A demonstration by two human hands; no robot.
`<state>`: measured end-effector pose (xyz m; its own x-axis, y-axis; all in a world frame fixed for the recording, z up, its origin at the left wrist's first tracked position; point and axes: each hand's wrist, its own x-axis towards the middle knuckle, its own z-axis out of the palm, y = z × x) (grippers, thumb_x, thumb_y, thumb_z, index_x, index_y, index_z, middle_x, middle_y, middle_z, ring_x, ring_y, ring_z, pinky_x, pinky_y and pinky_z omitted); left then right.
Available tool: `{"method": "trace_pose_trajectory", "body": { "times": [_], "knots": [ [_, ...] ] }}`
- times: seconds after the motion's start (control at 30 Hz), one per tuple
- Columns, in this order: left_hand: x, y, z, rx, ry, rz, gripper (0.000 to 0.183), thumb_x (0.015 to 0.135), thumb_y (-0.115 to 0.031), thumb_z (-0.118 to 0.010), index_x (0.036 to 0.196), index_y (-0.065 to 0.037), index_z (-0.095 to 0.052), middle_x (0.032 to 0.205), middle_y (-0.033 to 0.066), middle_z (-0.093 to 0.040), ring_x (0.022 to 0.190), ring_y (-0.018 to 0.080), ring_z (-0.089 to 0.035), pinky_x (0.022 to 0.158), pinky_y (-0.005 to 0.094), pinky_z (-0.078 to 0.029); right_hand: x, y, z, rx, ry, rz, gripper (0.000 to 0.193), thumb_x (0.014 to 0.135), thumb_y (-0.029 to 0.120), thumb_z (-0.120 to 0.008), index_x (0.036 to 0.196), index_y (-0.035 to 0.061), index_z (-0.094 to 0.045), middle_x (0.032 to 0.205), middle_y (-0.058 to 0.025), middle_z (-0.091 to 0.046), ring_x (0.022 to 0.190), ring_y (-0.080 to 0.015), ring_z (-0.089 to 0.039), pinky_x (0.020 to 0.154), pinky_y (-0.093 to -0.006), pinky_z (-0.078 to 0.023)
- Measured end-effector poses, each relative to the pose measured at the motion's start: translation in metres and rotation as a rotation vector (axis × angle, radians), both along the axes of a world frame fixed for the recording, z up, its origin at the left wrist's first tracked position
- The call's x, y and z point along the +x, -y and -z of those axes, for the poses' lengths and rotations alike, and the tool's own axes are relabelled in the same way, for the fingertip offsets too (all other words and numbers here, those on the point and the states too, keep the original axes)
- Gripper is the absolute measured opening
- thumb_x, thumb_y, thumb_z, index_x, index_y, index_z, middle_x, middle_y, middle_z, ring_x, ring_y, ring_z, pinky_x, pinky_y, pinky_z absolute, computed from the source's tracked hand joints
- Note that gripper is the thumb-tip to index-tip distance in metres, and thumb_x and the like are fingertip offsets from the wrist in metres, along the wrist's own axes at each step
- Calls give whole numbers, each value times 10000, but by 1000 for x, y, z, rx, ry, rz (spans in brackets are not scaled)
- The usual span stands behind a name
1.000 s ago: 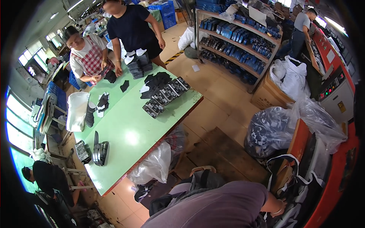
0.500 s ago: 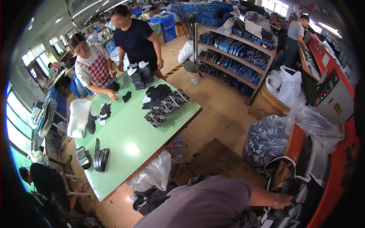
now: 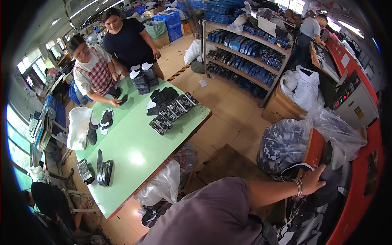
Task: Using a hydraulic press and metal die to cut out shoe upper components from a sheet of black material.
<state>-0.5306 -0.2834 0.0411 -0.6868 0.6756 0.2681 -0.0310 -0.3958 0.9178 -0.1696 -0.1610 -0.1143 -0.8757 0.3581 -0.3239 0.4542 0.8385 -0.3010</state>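
My left hand [image 3: 312,181], with bangles on its wrist, reaches to the right over a heap of dark and pale offcuts [image 3: 304,224]. Its thumb and fingers close on the edge of a flat dark grey piece [image 3: 328,185] with a rounded outline, partly hidden by the hand. The piece lies beside an orange-red board [image 3: 312,150] and the red machine side [image 3: 361,196]. A white strap [image 3: 294,168] loops near the wrist. My right hand is out of the picture.
A green table [image 3: 134,171] bears stacked dark pieces [image 3: 145,81] and metal-looking blocks [image 3: 173,114]. Two people stand behind it; one, in a checked apron [image 3: 100,77], holds a dark piece. A shelf rack [image 3: 245,55], carton [image 3: 281,106] and filled plastic bag [image 3: 281,147] stand beyond my arm.
My left hand has moved up and away from the offcuts, with the dark grey piece now showing in its grip. The person in the apron has picked up a dark piece from the table.
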Motion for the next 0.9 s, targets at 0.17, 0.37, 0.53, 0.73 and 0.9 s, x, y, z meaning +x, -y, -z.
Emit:
{"method": "trace_pose_trajectory", "body": {
  "times": [0.17, 0.37, 0.53, 0.73, 0.9],
  "knots": [
    [14, 15, -40, -583, -458, 162, 622, 839, -216, -587, 1414, -293, -362, 791, 115, -659, 954, 298, -634, 998, 627, -168, -10, 40, -45, 6, 1, 194, 558, 835, 182, -637, 1353, 68, -464, 1158, -245, -608, 1051, -368, -600, 892, -389, -473],
    [-47, -6, 8, -273, -648, -52, 294, 822, -2, -513, 1056, -72, -676, 972, 161, -679, 837, 296, -647, 773, 386, -504, 72, 188, -117, 58, -4, 933, 551, 833, 171, -638, 1348, 69, -472, 1149, -247, -614, 1045, -367, -604, 887, -382, -478],
    [-23, -77, 13, -17, -1033, 50, 477, 812, 47, -494, 1265, -77, -575, 1136, 273, -580, 996, 403, -595, 836, 450, -487, 41, 192, -87, 441, -351, 1246, 376, 784, 98, -633, 1151, 43, -569, 1009, -215, -625, 934, -409, -582, 826, -455, -461],
    [62, -114, 58, -10, -1409, 726, 357, 846, -37, -517, 1195, -47, -593, 1251, 154, -563, 1009, 335, -609, 843, 397, -504, 35, 224, -119, 402, -724, 1739, 175, 811, 98, -634, 945, -4, -583, 840, -183, -638, 753, -305, -622, 697, -367, -478],
    [73, -109, 49, -233, -1752, 1233, 903, 687, -564, -732, 1349, -14, -457, 1369, 255, -430, 1242, 401, -451, 1043, 407, -375, 25, 192, -165, -246, -1290, 1853, 312, 880, 261, -656, 1044, -2, -625, 835, -23, -643, 721, -123, -582, 673, -293, -481]
  ]
}}
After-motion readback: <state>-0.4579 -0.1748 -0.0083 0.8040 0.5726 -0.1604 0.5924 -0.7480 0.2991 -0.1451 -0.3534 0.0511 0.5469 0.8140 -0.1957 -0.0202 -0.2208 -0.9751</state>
